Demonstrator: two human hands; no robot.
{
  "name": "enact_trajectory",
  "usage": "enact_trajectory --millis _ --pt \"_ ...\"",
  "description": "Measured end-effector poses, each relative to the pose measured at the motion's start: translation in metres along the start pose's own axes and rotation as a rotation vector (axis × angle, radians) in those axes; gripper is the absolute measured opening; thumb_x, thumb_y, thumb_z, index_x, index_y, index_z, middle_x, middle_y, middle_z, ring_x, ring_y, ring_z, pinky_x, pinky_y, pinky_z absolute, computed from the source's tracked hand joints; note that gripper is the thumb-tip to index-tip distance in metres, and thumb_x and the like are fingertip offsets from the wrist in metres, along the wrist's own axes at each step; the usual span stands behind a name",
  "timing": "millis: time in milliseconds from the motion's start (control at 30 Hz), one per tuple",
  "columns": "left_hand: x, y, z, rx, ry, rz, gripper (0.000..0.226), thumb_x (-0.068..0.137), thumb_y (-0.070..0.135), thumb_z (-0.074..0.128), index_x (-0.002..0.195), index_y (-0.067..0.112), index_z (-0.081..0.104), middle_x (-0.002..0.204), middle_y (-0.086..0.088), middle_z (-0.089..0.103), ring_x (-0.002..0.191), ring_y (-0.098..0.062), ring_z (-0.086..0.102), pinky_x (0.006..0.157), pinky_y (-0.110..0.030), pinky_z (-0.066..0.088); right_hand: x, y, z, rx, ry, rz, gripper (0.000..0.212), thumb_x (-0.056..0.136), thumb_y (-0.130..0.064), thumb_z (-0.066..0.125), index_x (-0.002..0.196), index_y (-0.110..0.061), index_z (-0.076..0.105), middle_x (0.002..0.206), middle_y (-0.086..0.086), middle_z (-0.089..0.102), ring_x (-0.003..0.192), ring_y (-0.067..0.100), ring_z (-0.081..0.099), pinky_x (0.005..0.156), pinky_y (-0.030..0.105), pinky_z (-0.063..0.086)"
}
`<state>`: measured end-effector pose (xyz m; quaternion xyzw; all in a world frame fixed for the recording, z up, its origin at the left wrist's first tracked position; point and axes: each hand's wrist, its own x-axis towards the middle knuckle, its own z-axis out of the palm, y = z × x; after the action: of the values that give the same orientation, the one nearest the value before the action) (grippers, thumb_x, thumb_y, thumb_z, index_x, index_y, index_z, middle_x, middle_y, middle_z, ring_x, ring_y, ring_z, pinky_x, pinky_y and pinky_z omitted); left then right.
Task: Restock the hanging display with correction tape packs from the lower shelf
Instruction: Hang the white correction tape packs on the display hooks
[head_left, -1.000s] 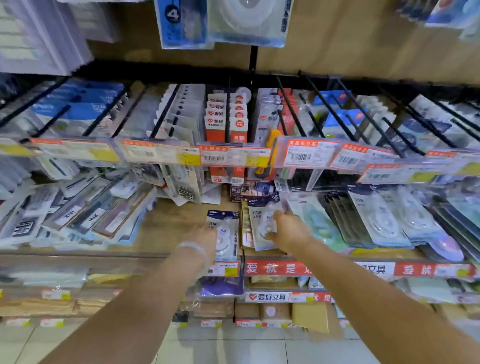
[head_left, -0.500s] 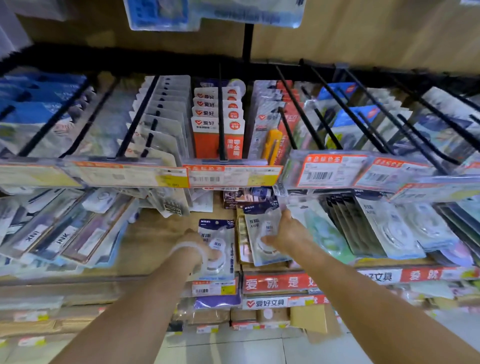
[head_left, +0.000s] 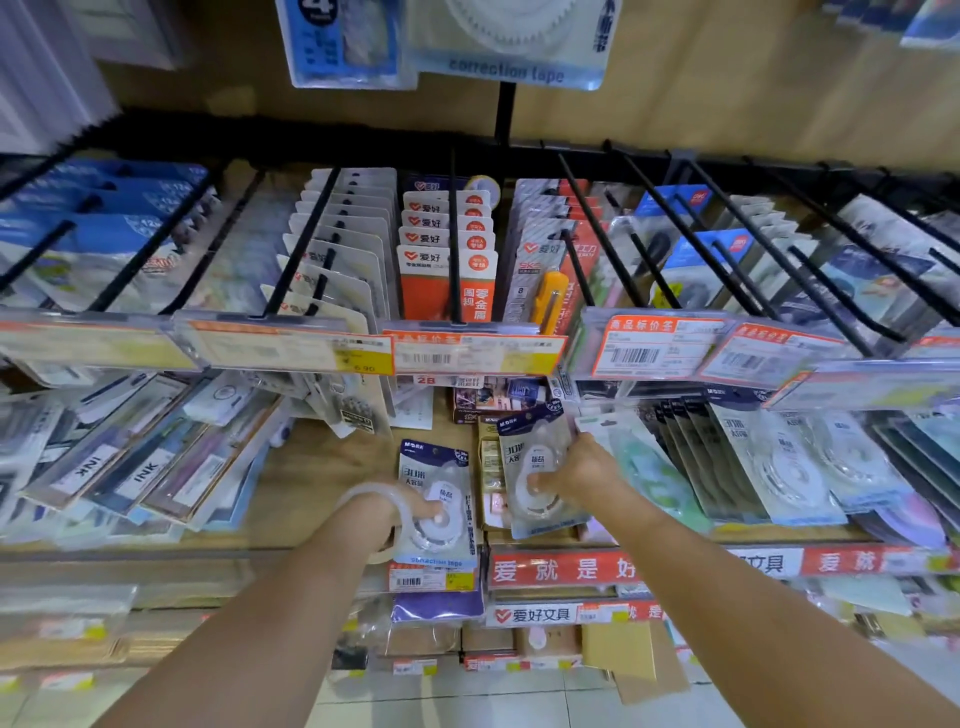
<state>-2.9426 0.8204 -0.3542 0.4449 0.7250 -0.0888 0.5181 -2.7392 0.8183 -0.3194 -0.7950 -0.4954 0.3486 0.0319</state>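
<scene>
My left hand (head_left: 410, 512), with a clear bangle on the wrist, holds a correction tape pack (head_left: 436, 499) with a dark blue header above the wooden lower shelf (head_left: 311, 478). My right hand (head_left: 576, 475) grips a second pack of the same kind (head_left: 535, 462), its thumb on the clear blister. More correction tape packs (head_left: 779, 462) lie in slanted rows on the shelf to the right. Black display hooks (head_left: 597, 228) jut out overhead, hung with carded goods.
Price label strips (head_left: 478, 353) run along the hook ends at mid height. Ink refill packs (head_left: 119, 462) lie on the shelf at the left. Orange compass cards (head_left: 447, 280) and utility knives (head_left: 550, 291) hang on the middle hooks. Boxes and tiled floor (head_left: 467, 706) sit below.
Both hands have held onto their packs and stayed near the same spot on the shelf. My head has tilted, so the hooks and the hanging correction tape sign show more fully.
</scene>
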Motion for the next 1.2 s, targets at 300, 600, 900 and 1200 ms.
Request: enact_trajectory --millis 300,600,900,1200 --pt "-0.030 -0.026 0.002 -0.184 0.123 0.078 0.071 0.085 0.043 0.064 0.138 0.002 0.040 0.141 -0.011 0.046 0.126 -0.026 0.047 0.105 -0.030 0.037 -0.033 0.007 0.010 0.338 -0.030 -0.115 0.063 0.076 -0.021 0.078 0.128 -0.009 0.044 0.119 0.010 0.060 0.111 0.027 0.058 0.098 0.039 0.047" --pt "-0.083 -0.058 0.022 -0.531 0.154 0.258 0.081 0.065 0.034 0.084 0.131 0.004 0.049 0.127 -0.014 0.059 0.112 -0.030 0.059 0.099 -0.040 0.046 -0.095 0.027 0.000 0.527 -0.098 -0.270 0.037 0.081 -0.011 0.073 0.111 -0.011 0.051 0.088 -0.002 0.060 0.067 0.005 0.053 0.048 0.011 0.042" --pt "-0.194 -0.071 0.031 -0.828 0.096 0.435 0.033 0.082 -0.001 0.065 0.114 0.007 0.058 0.095 -0.011 0.072 0.075 -0.020 0.068 0.062 -0.033 0.056 -0.158 0.033 -0.027 0.572 -0.085 -0.405 0.043 0.077 -0.022 0.077 0.106 -0.011 0.048 0.085 0.001 0.061 0.059 0.009 0.052 0.043 0.017 0.039" --pt "-0.263 -0.077 0.004 -0.779 0.253 0.607 0.029 0.080 0.007 0.071 0.106 0.011 0.060 0.102 -0.009 0.069 0.082 -0.019 0.070 0.069 -0.031 0.057 -0.212 0.010 -0.065 0.628 -0.058 -0.601 0.038 0.077 -0.014 0.076 0.104 -0.007 0.050 0.088 0.008 0.063 0.075 0.022 0.060 0.065 0.036 0.049"
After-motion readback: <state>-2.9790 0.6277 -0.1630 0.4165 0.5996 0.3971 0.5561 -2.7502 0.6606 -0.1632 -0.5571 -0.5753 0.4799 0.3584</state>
